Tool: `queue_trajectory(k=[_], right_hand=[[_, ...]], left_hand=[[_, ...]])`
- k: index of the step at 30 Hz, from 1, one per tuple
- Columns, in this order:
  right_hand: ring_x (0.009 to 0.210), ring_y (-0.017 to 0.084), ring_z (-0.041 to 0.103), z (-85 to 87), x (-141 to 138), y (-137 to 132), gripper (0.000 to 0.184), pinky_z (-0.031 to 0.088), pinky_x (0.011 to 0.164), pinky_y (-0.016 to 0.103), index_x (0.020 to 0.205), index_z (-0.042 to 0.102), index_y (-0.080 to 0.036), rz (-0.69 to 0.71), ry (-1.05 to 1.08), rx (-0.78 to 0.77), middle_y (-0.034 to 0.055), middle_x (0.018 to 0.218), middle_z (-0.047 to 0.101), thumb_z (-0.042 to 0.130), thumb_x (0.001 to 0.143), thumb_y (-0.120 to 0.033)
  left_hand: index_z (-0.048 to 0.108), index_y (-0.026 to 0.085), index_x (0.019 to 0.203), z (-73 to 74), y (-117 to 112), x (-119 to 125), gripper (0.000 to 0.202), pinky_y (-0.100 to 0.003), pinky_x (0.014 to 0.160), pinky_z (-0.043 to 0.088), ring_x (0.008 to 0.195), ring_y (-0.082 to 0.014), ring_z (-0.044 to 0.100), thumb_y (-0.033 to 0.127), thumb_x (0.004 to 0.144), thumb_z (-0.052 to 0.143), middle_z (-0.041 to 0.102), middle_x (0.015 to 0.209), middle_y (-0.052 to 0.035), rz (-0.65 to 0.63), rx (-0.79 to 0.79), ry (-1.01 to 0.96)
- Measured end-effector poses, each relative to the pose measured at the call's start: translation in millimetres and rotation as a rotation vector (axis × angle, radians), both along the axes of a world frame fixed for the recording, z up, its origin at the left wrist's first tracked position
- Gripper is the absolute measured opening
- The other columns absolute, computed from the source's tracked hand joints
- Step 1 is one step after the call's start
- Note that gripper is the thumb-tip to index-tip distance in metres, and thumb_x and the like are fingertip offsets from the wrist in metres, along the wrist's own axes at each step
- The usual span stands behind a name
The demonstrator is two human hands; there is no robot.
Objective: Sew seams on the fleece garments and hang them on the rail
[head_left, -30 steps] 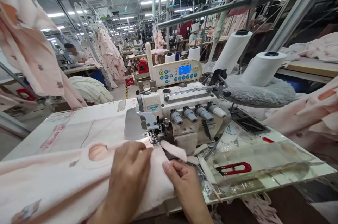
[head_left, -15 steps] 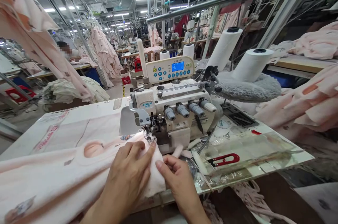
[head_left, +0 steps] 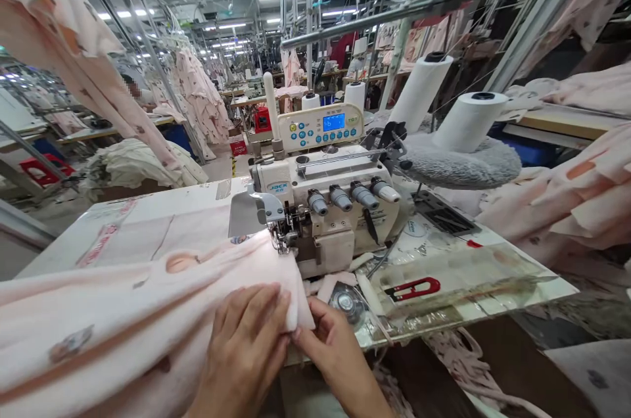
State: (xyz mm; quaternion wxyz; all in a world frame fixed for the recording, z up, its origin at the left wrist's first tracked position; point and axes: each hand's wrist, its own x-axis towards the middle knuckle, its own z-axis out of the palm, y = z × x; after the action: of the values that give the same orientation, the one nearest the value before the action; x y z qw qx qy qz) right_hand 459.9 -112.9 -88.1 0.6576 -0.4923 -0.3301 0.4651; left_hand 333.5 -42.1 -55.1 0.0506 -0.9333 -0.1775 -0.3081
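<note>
A pale pink printed fleece garment piece (head_left: 148, 326) spreads over the left of the table, its right end under the presser foot of a white overlock sewing machine (head_left: 332, 204). My left hand (head_left: 249, 339) rests on the fleece in front of the foot, fingers bent and close together, gripping the cloth near its edge. Between thumb and fingers, my right hand (head_left: 332, 346) pinches the fabric's right corner. That thumb's tip is close to my left hand. Part of the cloth under both hands is hidden.
Red-handled thread snips (head_left: 414, 288) lie on the table's right side, beyond a round metal part (head_left: 348, 301) and fabric scraps. White thread cones (head_left: 470, 121) stand behind the machine. Pink garments hang at left (head_left: 93, 69) and pile up at right (head_left: 582, 188). A person sits far left.
Both hands have drawn back from the presser foot toward me, still on the fabric. More cloth shows between the foot and my left fingers. The view has shifted slightly.
</note>
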Motion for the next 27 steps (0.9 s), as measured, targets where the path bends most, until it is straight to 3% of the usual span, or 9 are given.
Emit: queue_trajectory(k=[4, 10, 12, 16, 18, 20, 22, 25, 27], right_hand=[[0.071, 0.016, 0.049, 1.1, -2.0, -8.7, 0.014, 0.04, 0.066, 0.025, 0.071, 0.06, -0.015, -0.087, -0.24, -0.04, 0.0003, 0.069, 0.056, 0.055, 0.074, -0.028], [0.065, 0.015, 0.046, 5.3, -4.1, -12.8, 0.023, 0.038, 0.061, 0.024, 0.06, 0.058, -0.016, -0.173, -0.333, -0.012, 0.0002, 0.065, 0.05, 0.056, 0.075, -0.033], [0.055, 0.012, 0.041, 1.3, -6.3, -15.3, 0.025, 0.035, 0.052, 0.022, 0.064, 0.061, -0.016, -0.124, -0.223, -0.008, -0.0025, 0.058, 0.045, 0.057, 0.075, -0.038], [0.036, 0.006, 0.022, -6.4, -7.5, -23.6, 0.036, 0.024, 0.036, 0.019, 0.086, 0.065, -0.016, 0.162, 0.064, -0.04, -0.0087, 0.048, 0.031, 0.052, 0.078, -0.049], [0.04, 0.007, 0.033, -7.1, -4.6, -26.3, 0.03, 0.031, 0.04, 0.019, 0.084, 0.067, -0.017, 0.07, -0.145, 0.011, -0.0058, 0.052, 0.038, 0.053, 0.08, -0.043], [0.053, 0.01, 0.046, -6.0, 1.3, -26.1, 0.019, 0.04, 0.05, 0.021, 0.09, 0.068, -0.019, -0.213, -0.538, 0.116, -0.0003, 0.066, 0.05, 0.055, 0.081, -0.03], [0.065, 0.013, 0.054, -4.3, 8.8, -23.2, 0.025, 0.046, 0.059, 0.023, 0.104, 0.064, -0.022, -0.418, -0.905, 0.269, 0.0046, 0.082, 0.057, 0.052, 0.082, -0.016], [0.07, 0.015, 0.055, -2.2, 17.9, -17.7, 0.03, 0.048, 0.059, 0.025, 0.103, 0.061, -0.021, -0.448, -1.213, 0.479, 0.0058, 0.082, 0.057, 0.049, 0.081, -0.004], [0.066, 0.015, 0.052, -1.6, 19.8, -15.1, 0.026, 0.046, 0.056, 0.026, 0.096, 0.06, -0.02, -0.449, -1.251, 0.502, 0.0043, 0.075, 0.055, 0.049, 0.08, -0.003]], left_hand=[[0.061, 0.021, 0.103, -7.7, -9.0, 2.8, 0.021, -0.034, 0.085, 0.033, 0.089, -0.0179, 0.054, 0.02, 0.088, 0.047, 0.066, 0.087, -0.0021, -0.017, -0.06, -0.147], [0.058, 0.019, 0.093, 9.1, -11.6, 6.3, 0.016, -0.027, 0.066, 0.037, 0.07, -0.0135, 0.049, 0.008, 0.085, 0.048, 0.058, 0.071, -0.0005, -0.088, -0.237, -0.237], [0.058, 0.019, 0.097, 9.9, -13.8, 5.0, 0.02, -0.026, 0.063, 0.037, 0.069, -0.0134, 0.048, 0.007, 0.082, 0.051, 0.055, 0.07, -0.0007, -0.11, -0.214, -0.216], [0.059, 0.023, 0.108, 1.9, -16.5, -0.3, 0.03, -0.03, 0.07, 0.036, 0.07, -0.0142, 0.047, 0.01, 0.081, 0.053, 0.054, 0.072, -0.0014, -0.034, -0.024, -0.209], [0.06, 0.022, 0.105, -2.2, -16.7, -2.2, 0.03, -0.032, 0.074, 0.034, 0.072, -0.0144, 0.048, 0.007, 0.081, 0.05, 0.054, 0.07, -0.0011, -0.012, 0.041, -0.235], [0.061, 0.02, 0.101, -3.6, -17.1, -2.1, 0.029, -0.032, 0.074, 0.034, 0.075, -0.0149, 0.048, 0.003, 0.081, 0.047, 0.055, 0.07, -0.0019, -0.043, 0.064, -0.252], [0.06, 0.018, 0.098, -1.1, -16.8, -0.3, 0.027, -0.031, 0.073, 0.034, 0.075, -0.0148, 0.048, 0.002, 0.08, 0.047, 0.056, 0.07, -0.0021, -0.099, 0.071, -0.264], [0.059, 0.019, 0.087, 11.8, -6.7, 4.6, 0.015, -0.031, 0.072, 0.035, 0.074, -0.0151, 0.047, 0.012, 0.084, 0.046, 0.055, 0.072, -0.0019, -0.135, -0.057, -0.27], [0.055, 0.021, 0.091, 24.3, 11.6, 9.8, 0.013, -0.033, 0.075, 0.038, 0.082, -0.0179, 0.049, 0.023, 0.087, 0.043, 0.057, 0.084, -0.0043, -0.03, -0.218, -0.221]])
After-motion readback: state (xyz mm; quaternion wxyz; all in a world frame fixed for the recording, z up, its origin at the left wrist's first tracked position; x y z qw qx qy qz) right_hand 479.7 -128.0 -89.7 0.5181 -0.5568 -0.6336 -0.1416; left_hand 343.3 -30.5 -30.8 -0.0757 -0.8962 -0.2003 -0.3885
